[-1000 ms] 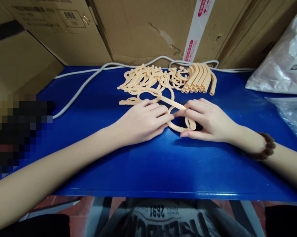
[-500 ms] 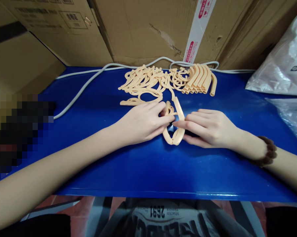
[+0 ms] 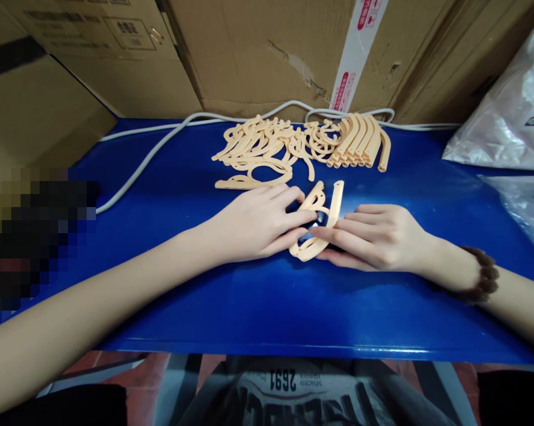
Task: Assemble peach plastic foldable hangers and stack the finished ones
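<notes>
My left hand (image 3: 271,222) and right hand (image 3: 377,236) pinch opposite sides of a cream curved plastic frame (image 3: 335,206) over the glossy blue desk (image 3: 267,313), seemingly to steady it.

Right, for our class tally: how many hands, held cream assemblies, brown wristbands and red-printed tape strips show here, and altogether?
Hands: 2 (left hand, right hand)
Held cream assembly: 1
Brown wristband: 1
Red-printed tape strip: 1
Total: 5
Heaped cream pieces overlap, so uncounted.

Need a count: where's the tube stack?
In the head view, the tube stack sits near the back of the blue table, right of the jumbled pieces.
</notes>
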Available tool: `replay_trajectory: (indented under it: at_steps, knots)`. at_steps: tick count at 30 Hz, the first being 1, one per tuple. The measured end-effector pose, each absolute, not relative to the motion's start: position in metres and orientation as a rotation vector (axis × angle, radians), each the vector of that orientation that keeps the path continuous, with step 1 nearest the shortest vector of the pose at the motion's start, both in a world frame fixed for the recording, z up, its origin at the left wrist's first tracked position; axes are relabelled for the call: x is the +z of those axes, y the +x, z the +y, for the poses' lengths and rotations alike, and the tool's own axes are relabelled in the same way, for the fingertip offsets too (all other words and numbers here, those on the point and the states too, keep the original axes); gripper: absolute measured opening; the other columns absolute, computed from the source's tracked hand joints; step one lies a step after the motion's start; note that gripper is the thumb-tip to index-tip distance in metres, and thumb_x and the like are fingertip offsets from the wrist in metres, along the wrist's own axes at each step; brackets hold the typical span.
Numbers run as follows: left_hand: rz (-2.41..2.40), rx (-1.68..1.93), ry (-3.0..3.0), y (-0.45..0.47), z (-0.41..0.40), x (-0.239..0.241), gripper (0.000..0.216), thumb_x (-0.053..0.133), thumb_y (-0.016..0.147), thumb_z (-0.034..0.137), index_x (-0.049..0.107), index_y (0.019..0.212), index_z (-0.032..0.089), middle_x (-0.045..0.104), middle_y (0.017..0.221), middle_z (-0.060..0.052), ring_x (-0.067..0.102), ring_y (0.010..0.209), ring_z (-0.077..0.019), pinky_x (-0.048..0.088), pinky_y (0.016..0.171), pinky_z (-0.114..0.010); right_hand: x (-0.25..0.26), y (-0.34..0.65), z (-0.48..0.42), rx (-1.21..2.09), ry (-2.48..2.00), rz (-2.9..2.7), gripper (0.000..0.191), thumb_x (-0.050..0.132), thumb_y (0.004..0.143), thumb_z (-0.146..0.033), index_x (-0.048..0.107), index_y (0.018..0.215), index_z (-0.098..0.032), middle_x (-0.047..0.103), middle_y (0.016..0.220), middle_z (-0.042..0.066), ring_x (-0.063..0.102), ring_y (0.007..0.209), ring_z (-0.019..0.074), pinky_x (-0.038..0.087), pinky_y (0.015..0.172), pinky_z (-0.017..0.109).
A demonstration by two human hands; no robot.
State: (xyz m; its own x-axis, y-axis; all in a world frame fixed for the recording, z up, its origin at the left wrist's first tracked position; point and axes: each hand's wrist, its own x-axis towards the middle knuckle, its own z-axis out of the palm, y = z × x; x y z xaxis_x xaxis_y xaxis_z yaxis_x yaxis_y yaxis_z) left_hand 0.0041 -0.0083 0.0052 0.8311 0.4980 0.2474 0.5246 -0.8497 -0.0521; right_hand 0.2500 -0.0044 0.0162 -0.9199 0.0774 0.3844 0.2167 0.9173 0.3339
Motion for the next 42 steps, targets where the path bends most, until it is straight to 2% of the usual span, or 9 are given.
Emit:
replay_trajectory:
  at_steps: [3,6,9,12,15,19,23,33,42]
  knots:
    - [-0.814,-0.337,-2.908,0.004,-0.009,0.007,0.039,0.034,0.103,0.034,0.061,0.123,0.016,0.06,0.114,-0.013,0.057,0.101,-0.0267,0.049,0.088,-0.04,0.018,0.251,-0.004,-0.523,-0.232,-2.675,0.024,0.054,0.098,-0.036,0.062,0.108,-0.016,0.071,0.075,0.0,0.059,0.058,0.011,0.039,0.053,0.028]
    - [-0.801,-0.341,-2.913,0.003,-0.009,0.007,0.037,0.034,0.103,0.031,0.062,0.119,0.015,0.06,0.115,-0.014,0.058,0.101,-0.026,0.048,0.089,-0.039,0.018,0.253,-0.001,-0.522,-0.333,-2.7,0.029,0.051,0.099,-0.041,0.062,0.111,-0.018,0.069,0.07,-0.001,0.058,0.056,0.0116,0.037,0.053,0.029]
    - [-0.781,-0.355,-2.904,0.003,-0.009,0.007,0.038,0.034,0.102,0.029,0.062,0.123,0.015,0.061,0.115,-0.014,0.058,0.101,-0.0256,0.048,0.09,-0.039,0.018,0.257,0.003,-0.514,-0.445,-2.73,0.037,0.048,0.098,-0.049,0.063,0.113,-0.019,0.07,0.072,0.0,0.057,0.055,0.0123,0.038,0.055,0.029]
    - [-0.771,-0.348,-2.9,0.003,-0.008,0.008,0.038,0.034,0.102,0.027,0.062,0.125,0.016,0.062,0.116,-0.013,0.059,0.101,-0.0257,0.048,0.09,-0.039,0.017,0.259,0.008,-0.515,-0.547,-2.747,0.044,0.047,0.096,-0.058,0.065,0.106,-0.019,0.071,0.077,0.003,0.057,0.057,0.0136,0.04,0.058,0.029]
    - [-0.774,-0.376,-2.918,0.003,-0.009,0.008,0.038,0.035,0.101,0.025,0.062,0.126,0.016,0.064,0.118,-0.012,0.059,0.101,-0.025,0.048,0.092,-0.04,0.016,0.26,0.011,-0.526,-0.582,-2.747,0.049,0.044,0.094,-0.064,0.065,0.095,-0.019,0.07,0.074,0.003,0.055,0.056,0.0144,0.04,0.058,0.03]
    - [-0.775,-0.418,-2.939,0.003,-0.009,0.008,0.039,0.034,0.101,0.026,0.063,0.125,0.015,0.063,0.124,-0.014,0.06,0.104,-0.0259,0.048,0.094,-0.041,0.017,0.257,0.009,-0.541,-0.493,-2.738,0.044,0.047,0.096,-0.058,0.062,0.082,-0.019,0.063,0.061,0.0,0.049,0.05,0.0131,0.036,0.054,0.029]
    - [-0.769,-0.431,-2.938,0.002,-0.008,0.006,0.04,0.033,0.102,0.026,0.064,0.125,0.015,0.062,0.128,-0.014,0.06,0.108,-0.027,0.048,0.096,-0.042,0.018,0.254,0.006,-0.545,-0.386,-2.774,0.039,0.047,0.099,-0.049,0.057,0.074,-0.02,0.06,0.059,-0.003,0.047,0.048,0.0113,0.034,0.053,0.029]
    - [-0.788,-0.405,-2.952,0.002,-0.007,0.003,0.037,0.034,0.101,0.024,0.06,0.126,0.014,0.058,0.135,-0.013,0.057,0.115,-0.028,0.047,0.099,-0.043,0.017,0.252,0.005,-0.526,-0.329,-2.767,0.035,0.049,0.099,-0.043,0.054,0.074,-0.02,0.059,0.059,-0.003,0.047,0.048,0.0109,0.034,0.053,0.028]
    - [-0.896,-0.539,-3.042,0.002,-0.004,0.005,0.04,0.036,0.101,0.031,0.054,0.126,0.006,0.062,0.128,-0.015,0.057,0.115,-0.0271,0.044,0.103,-0.041,0.017,0.253,0.005,-0.538,-0.339,-2.774,0.035,0.048,0.1,-0.043,0.056,0.077,-0.019,0.06,0.06,-0.004,0.049,0.05,0.0111,0.034,0.054,0.028]
